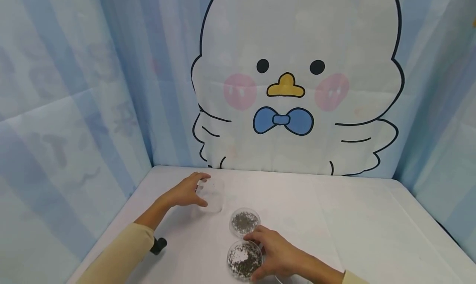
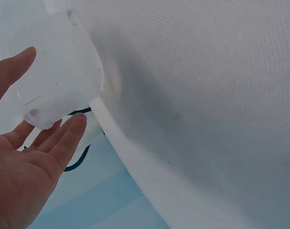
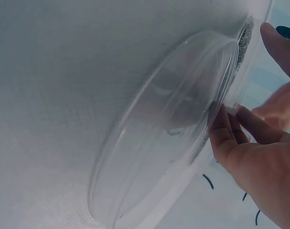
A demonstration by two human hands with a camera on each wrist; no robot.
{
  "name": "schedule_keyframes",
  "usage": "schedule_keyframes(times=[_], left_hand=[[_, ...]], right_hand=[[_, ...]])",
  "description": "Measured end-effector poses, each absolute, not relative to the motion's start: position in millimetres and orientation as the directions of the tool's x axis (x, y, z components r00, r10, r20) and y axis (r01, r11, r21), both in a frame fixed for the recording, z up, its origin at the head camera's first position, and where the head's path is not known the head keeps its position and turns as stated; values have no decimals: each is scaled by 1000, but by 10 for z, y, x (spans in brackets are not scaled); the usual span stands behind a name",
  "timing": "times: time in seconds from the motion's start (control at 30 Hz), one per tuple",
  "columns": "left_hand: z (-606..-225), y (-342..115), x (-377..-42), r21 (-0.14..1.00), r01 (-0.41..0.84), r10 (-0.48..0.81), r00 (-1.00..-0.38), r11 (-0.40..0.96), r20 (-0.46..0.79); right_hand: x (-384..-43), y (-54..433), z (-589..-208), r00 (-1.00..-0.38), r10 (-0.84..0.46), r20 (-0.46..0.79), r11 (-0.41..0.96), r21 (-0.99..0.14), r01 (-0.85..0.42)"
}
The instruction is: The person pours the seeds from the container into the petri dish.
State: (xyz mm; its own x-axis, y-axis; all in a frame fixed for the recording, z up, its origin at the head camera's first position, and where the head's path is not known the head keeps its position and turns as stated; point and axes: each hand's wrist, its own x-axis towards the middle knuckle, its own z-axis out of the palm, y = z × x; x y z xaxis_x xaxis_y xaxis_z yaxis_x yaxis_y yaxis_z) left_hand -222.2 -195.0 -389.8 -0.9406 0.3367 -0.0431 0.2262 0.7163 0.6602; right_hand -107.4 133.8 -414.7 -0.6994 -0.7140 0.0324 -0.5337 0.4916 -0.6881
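My left hand (image 1: 186, 192) is beside a clear plastic container (image 1: 215, 196) near the table's back left. Its thumb and fingers spread around the container's left side; in the left wrist view the fingers (image 2: 70, 133) are fairly straight. At the front middle, my right hand (image 1: 277, 251) grips a round clear petri dish (image 1: 243, 259), its thumb and forefinger at the right rim. Dark granules and a white patch show inside the dish. Just behind it lies a second petri dish (image 1: 244, 222) of dark granules. A clear round dish (image 3: 149, 119) stands close to my right fingers in the right wrist view.
A white cloth covers the table (image 1: 357, 218). A black object (image 1: 159, 246) shows by the left forearm. Behind the table hangs a curtain (image 1: 297, 36) printed with a cartoon bird, and more blue and white curtain (image 1: 67, 123) hangs along the left side.
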Motion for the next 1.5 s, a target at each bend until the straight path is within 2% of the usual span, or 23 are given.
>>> schedule_keyframes(times=[0.13,0.23,0.4,0.53,0.63,0.73,0.87,1.0,1.13,1.33,1.5], left_hand=[[-3881,-1959,-2211,619,274,358,-934,735,-12],[-3838,-1928,-2110,562,359,373,-923,745,95],[-3739,-1778,-1774,520,516,422,-856,681,297],[-3687,-1578,-1562,529,598,492,-799,602,344],[-3708,-1407,-1427,560,617,558,-773,553,301],[-3787,-1277,-1282,597,596,619,-759,537,202],[-3904,-1184,-1102,617,556,675,-736,557,53],[-3978,-1128,-983,596,547,701,-712,588,-38],[-3998,-1083,-912,576,544,700,-711,610,-71],[-4036,-1016,-879,526,539,658,-751,658,-54],[-4063,-1005,-901,499,546,652,-756,673,-52]], right_hand=[[-1073,1342,-4150,-714,-700,13,511,-690,-513],[-1054,1360,-4136,-722,-692,8,517,-691,-504],[-1040,1431,-4050,-739,-673,35,514,-696,-502],[-1068,1583,-3941,-767,-640,50,553,-663,-505],[-1061,1736,-3884,-786,-618,39,602,-619,-504],[-1013,1881,-3878,-795,-607,16,651,-564,-508],[-925,2051,-3932,-790,-613,3,682,-502,-531],[-862,2188,-4017,-771,-637,-18,676,-493,-548],[-844,2228,-4102,-748,-663,-28,665,-480,-571],[-845,2220,-4144,-751,-661,-3,666,-464,-584],[-841,2227,-4125,-763,-647,-3,670,-481,-566]])
